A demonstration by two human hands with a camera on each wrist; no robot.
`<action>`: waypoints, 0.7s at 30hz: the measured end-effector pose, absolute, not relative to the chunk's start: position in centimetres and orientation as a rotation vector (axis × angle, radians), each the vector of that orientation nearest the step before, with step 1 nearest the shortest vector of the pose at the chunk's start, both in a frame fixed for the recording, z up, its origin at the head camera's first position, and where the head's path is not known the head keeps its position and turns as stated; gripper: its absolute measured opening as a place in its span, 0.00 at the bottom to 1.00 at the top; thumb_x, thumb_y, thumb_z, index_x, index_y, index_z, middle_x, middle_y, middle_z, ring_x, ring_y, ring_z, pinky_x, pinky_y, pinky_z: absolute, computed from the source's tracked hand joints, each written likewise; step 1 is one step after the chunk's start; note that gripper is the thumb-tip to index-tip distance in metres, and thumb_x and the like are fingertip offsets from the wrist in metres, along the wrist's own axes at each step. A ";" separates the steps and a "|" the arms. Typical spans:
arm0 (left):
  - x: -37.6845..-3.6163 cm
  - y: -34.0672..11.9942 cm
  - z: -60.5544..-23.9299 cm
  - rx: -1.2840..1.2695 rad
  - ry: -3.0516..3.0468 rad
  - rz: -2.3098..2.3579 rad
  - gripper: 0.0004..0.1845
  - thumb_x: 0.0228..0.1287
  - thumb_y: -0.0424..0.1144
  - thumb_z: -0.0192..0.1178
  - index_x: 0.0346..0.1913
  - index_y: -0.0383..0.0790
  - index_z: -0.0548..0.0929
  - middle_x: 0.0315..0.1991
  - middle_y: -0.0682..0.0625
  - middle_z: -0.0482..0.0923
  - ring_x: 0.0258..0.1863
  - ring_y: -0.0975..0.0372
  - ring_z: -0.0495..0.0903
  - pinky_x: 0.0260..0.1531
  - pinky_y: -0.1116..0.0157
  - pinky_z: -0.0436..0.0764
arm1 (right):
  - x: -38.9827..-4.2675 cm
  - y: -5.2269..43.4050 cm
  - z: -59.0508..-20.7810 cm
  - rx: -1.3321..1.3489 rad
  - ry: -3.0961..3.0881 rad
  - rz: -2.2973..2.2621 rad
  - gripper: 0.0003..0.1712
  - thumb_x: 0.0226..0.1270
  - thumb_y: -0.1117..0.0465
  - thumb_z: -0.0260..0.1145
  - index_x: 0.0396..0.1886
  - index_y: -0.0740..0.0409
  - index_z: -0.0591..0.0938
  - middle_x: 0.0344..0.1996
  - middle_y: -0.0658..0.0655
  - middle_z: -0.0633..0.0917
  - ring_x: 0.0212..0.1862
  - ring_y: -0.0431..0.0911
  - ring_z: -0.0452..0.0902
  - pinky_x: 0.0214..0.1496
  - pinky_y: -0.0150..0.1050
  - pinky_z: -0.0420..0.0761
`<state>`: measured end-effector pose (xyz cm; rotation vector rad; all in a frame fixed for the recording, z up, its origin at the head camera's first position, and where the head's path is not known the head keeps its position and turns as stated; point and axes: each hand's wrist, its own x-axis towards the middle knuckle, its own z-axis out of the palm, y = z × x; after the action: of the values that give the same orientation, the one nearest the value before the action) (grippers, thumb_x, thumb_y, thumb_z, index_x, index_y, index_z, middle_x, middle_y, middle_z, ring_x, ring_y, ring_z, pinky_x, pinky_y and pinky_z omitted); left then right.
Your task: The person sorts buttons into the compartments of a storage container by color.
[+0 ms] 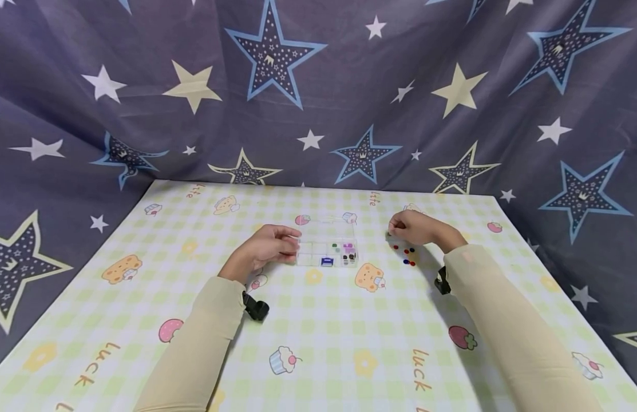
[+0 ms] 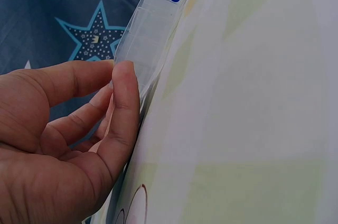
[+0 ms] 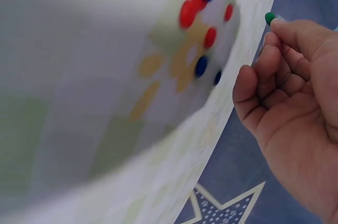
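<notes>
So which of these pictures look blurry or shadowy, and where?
Right wrist: red discs look soft-edged, and a broad shadow crosses the tablecloth; left wrist: dim, yet the fingers look fairly crisp; head: brighter, with shadow beside the right sleeve.

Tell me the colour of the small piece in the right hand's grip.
The small piece is green; it shows best in the right wrist view.

Green piece (image 3: 270,18), seemingly navy discs (image 3: 201,66).

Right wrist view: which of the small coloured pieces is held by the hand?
The green piece, pinched by the right hand; the red pieces and blue pieces lie on the tablecloth.
</notes>
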<state>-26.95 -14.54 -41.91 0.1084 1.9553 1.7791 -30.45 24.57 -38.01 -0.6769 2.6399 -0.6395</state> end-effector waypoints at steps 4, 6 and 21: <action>-27.0 -14.6 -42.0 0.119 1.954 1.780 0.26 0.71 0.23 0.59 0.70 0.31 0.72 0.45 0.43 0.78 0.35 0.57 0.85 0.41 0.63 0.89 | -30.3 23.5 -37.5 -0.727 2.625 -0.651 0.12 0.82 0.65 0.53 0.46 0.67 0.82 0.20 0.51 0.74 0.21 0.41 0.64 0.32 0.37 0.71; -27.0 -14.6 -42.0 0.123 1.952 1.782 0.26 0.71 0.24 0.60 0.70 0.31 0.72 0.45 0.43 0.78 0.35 0.57 0.85 0.41 0.63 0.89 | -30.1 22.9 -37.3 -0.760 2.621 -0.651 0.12 0.81 0.66 0.53 0.46 0.68 0.82 0.19 0.51 0.73 0.21 0.41 0.63 0.32 0.37 0.71; -27.2 -14.6 -42.2 0.111 1.950 1.781 0.25 0.72 0.24 0.59 0.70 0.31 0.72 0.45 0.43 0.78 0.36 0.57 0.84 0.41 0.62 0.89 | -29.4 18.8 -36.5 -0.956 2.667 -0.617 0.10 0.79 0.67 0.55 0.36 0.62 0.80 0.23 0.50 0.74 0.26 0.41 0.65 0.37 0.39 0.71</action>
<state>-27.19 -14.57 -42.22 0.1108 1.9500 1.7806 -29.44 18.82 -36.54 -0.9561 2.6670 -0.6174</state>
